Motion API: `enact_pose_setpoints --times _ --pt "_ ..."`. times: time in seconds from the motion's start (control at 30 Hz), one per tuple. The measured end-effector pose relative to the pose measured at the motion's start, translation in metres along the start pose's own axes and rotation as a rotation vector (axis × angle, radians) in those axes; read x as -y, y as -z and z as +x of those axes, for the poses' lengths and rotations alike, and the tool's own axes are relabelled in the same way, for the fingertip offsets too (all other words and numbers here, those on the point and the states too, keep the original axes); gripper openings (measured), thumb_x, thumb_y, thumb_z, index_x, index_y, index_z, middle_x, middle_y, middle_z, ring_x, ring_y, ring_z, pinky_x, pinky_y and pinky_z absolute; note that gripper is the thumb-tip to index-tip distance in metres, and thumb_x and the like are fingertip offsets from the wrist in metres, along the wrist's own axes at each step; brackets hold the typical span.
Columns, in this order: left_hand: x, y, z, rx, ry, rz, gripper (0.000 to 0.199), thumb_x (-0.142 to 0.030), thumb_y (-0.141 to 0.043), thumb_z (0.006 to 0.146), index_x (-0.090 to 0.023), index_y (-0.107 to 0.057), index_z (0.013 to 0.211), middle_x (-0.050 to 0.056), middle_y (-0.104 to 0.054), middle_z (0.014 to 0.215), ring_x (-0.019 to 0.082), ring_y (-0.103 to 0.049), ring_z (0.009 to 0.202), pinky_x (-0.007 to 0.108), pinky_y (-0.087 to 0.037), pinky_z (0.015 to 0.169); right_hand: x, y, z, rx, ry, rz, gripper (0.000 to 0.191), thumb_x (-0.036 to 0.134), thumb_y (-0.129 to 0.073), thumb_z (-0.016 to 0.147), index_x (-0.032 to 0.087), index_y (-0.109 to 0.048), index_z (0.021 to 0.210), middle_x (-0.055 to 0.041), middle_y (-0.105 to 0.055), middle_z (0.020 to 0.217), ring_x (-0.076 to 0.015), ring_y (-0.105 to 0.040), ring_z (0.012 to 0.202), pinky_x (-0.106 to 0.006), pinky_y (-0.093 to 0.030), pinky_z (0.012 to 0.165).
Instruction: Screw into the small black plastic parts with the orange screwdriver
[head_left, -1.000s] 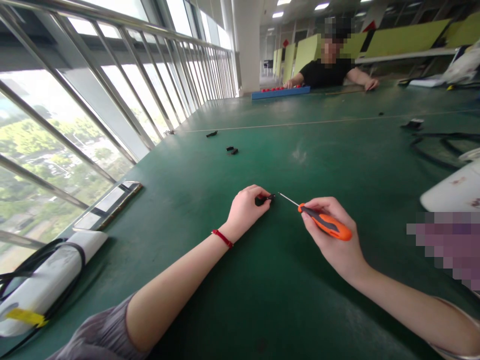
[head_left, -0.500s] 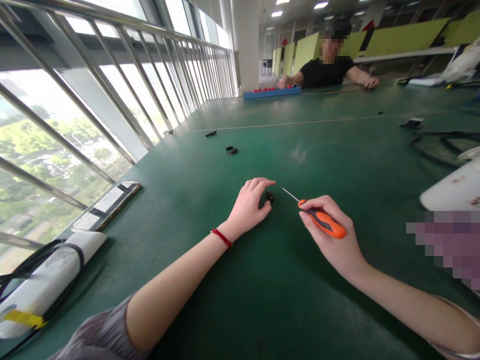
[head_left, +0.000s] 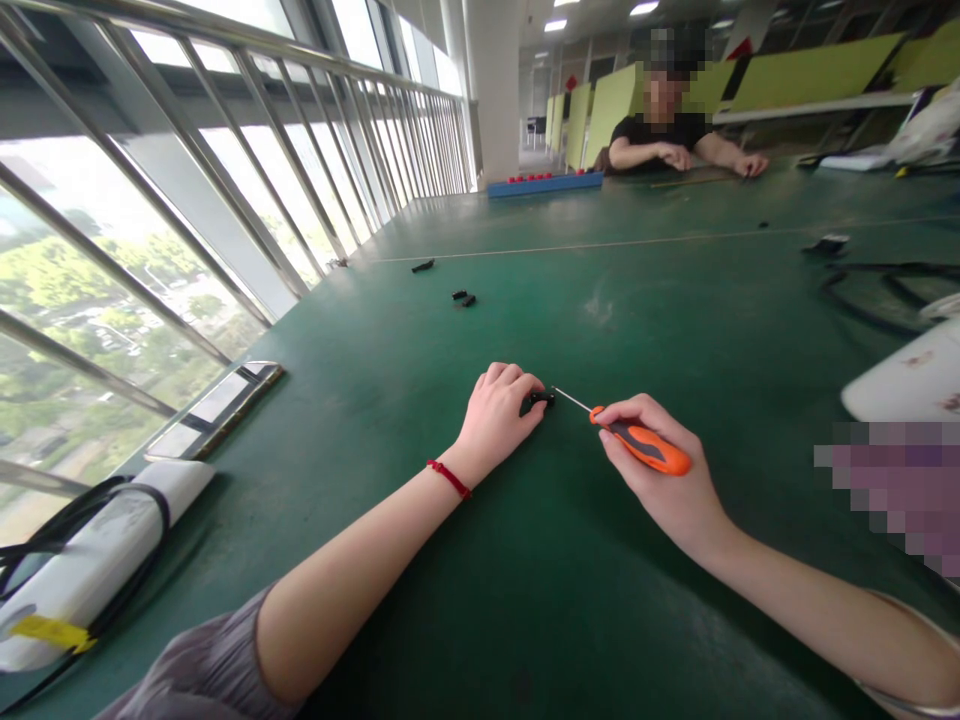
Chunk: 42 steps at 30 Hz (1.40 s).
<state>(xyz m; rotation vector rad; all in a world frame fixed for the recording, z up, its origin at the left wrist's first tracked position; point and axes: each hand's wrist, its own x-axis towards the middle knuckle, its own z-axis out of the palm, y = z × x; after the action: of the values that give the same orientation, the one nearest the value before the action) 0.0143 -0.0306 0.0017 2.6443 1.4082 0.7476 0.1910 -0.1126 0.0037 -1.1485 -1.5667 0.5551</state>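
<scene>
My left hand (head_left: 498,405) rests on the green table with thumb and fingers closed around a small black part (head_left: 541,398), whose exact kind is too small to make out. In my right hand (head_left: 671,450) is a screwdriver (head_left: 651,448) with an orange and dark grey handle. Its thin metal shaft points left, and the tip sits close beside the black part; whether they touch I cannot tell. A red cord bracelet (head_left: 450,479) circles my left wrist.
Several small black pieces (head_left: 464,298) lie farther out on the table (head_left: 570,600). A white power strip (head_left: 112,560) with black cable and a glass-like panel (head_left: 217,410) line the left edge. At the far side a person (head_left: 660,140) sits by a blue rack (head_left: 545,185) with red tops.
My left fingers have closed on the small black part, which has turned. The screwdriver tip has moved left and down to it. The far person's hand has left the blue rack.
</scene>
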Motion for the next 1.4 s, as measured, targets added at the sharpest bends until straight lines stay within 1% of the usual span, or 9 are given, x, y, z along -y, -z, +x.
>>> enact_pose_setpoints --times 0.33,0.47,0.57,0.77,1.13,1.3,1.4 --pt "0.0028 0.0023 0.0011 -0.016 0.004 -0.069 0.010 -0.023 -0.056 0.083 -0.020 -0.064 0.086 0.002 -0.063 0.090 0.019 -0.053 0.089 0.034 -0.045 0.080 0.0029 0.0008 -0.0005 -0.008 0.037 -0.019 0.009 0.013 -0.056 0.080 0.021 -0.057 0.083 -0.0019 -0.057 0.085 -0.0154 -0.057 0.079 -0.029 -0.047 0.069" --pt "0.0035 0.0029 0.0009 -0.047 0.023 -0.121 0.008 -0.022 -0.057 0.082 -0.020 -0.064 0.084 0.002 -0.064 0.088 0.019 -0.053 0.087 0.032 -0.046 0.077 0.0045 0.0020 -0.0011 -0.018 0.070 -0.026 0.009 0.013 -0.056 0.080 0.021 -0.057 0.083 -0.0010 -0.057 0.082 -0.0145 -0.057 0.073 -0.028 -0.047 0.065" --pt "0.0034 0.0023 0.0005 -0.066 0.025 -0.112 0.007 -0.021 -0.058 0.081 -0.020 -0.065 0.082 0.002 -0.064 0.088 0.019 -0.054 0.087 0.032 -0.046 0.076 0.0056 0.0023 -0.0011 -0.020 0.086 -0.030 0.009 0.012 -0.057 0.079 0.021 -0.057 0.081 -0.0006 -0.057 0.080 -0.0142 -0.057 0.071 -0.028 -0.046 0.064" --pt "0.0037 0.0001 -0.0002 -0.055 -0.013 -0.058 0.008 -0.021 -0.058 0.080 -0.020 -0.065 0.082 0.002 -0.064 0.090 0.018 -0.054 0.087 0.033 -0.045 0.079 0.0065 0.0020 -0.0014 -0.023 0.073 -0.035 0.008 0.013 -0.057 0.079 0.020 -0.057 0.081 -0.0006 -0.057 0.080 -0.0136 -0.056 0.070 -0.027 -0.045 0.063" --pt "0.0024 0.0009 -0.0004 -0.036 0.005 -0.097 0.007 -0.021 -0.056 0.080 -0.020 -0.064 0.081 0.000 -0.068 0.090 0.017 -0.060 0.084 0.033 -0.046 0.079 0.0064 0.0016 -0.0004 -0.025 0.081 -0.063 0.008 0.013 -0.057 0.079 0.021 -0.057 0.080 -0.0011 -0.058 0.079 -0.0145 -0.057 0.070 -0.028 -0.047 0.063" --pt "0.0031 0.0012 0.0003 -0.027 0.005 -0.127 0.006 -0.020 -0.058 0.078 -0.020 -0.064 0.080 0.001 -0.067 0.089 0.017 -0.060 0.084 0.032 -0.048 0.078 0.0080 0.0031 0.0000 0.009 0.130 -0.088 0.005 0.018 -0.055 0.082 0.021 -0.059 0.082 -0.0014 -0.058 0.077 -0.0141 -0.057 0.068 -0.028 -0.047 0.060" --pt "0.0023 0.0016 0.0002 -0.020 0.000 -0.145 0.006 -0.018 -0.057 0.078 -0.019 -0.064 0.079 0.002 -0.066 0.089 0.017 -0.060 0.083 0.030 -0.049 0.076 0.0088 0.0034 0.0000 0.025 0.134 -0.104 0.009 0.022 -0.054 0.084 0.022 -0.062 0.085 -0.0017 -0.060 0.075 -0.0138 -0.057 0.064 -0.028 -0.047 0.057"
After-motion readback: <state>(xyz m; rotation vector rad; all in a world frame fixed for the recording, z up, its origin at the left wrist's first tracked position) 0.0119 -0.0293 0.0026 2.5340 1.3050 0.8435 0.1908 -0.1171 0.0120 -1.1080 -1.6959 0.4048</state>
